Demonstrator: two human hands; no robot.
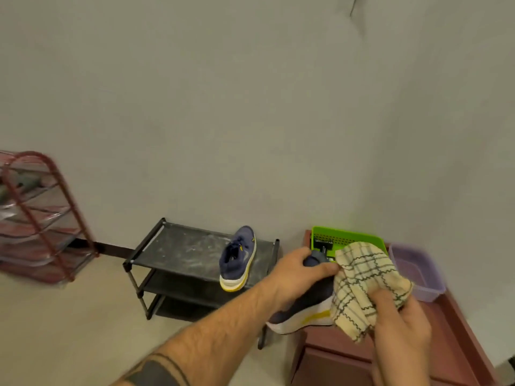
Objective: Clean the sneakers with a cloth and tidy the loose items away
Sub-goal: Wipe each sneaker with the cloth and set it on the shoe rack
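Note:
My left hand (295, 277) grips a navy sneaker (299, 307) with a white and yellow sole, held up over the edge of a reddish cabinet (451, 324). My right hand (401, 327) grips a cream checked cloth (365, 285) and presses it against the sneaker's side. The cloth hides much of that shoe. The second navy sneaker (238, 259) stands on the top shelf of a low black shoe rack (181, 246), heel toward me.
A green perforated basket (348, 238) with dark items and a purple tub (415, 271) sit on the cabinet by the wall. A red shoe rack (39, 218) with a clear cover stands at the left. The black rack's top is dusty.

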